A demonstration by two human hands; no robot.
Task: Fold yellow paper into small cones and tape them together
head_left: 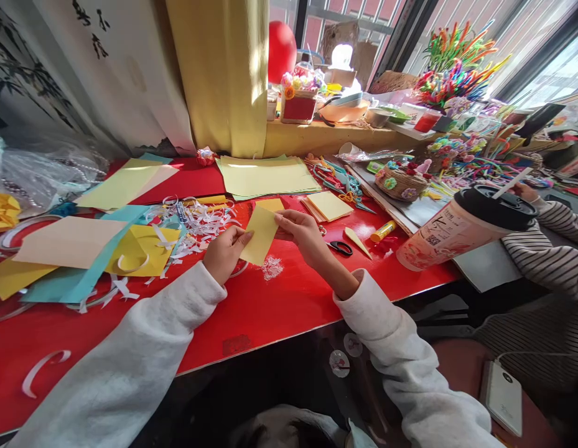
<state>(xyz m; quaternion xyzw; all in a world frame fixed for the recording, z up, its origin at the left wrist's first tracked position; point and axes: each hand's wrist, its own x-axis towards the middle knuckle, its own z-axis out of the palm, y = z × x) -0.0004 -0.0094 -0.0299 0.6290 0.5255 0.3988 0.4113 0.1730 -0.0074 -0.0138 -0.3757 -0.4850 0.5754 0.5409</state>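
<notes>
A small yellow paper [261,238] is held up above the red table between my two hands. My left hand [224,254] pinches its lower left edge with thumb and fingers. At its upper right corner, my right hand [303,235] grips the paper between thumb and fingertips. Beneath the paper lies a little heap of white shreds [272,267]. Just right of my right hand are black-handled scissors [341,248], a folded yellow paper piece [358,242] and a yellow glue stick [383,231]. A stack of small yellow sheets [330,206] rests behind.
Shredded white strips [200,224] and coloured sheets [69,242] cover the table's left part. Large yellow sheets [270,175] lie at the back. A lidded cup [452,230] stands tilted in view at the right, near a person's striped sleeve [545,258].
</notes>
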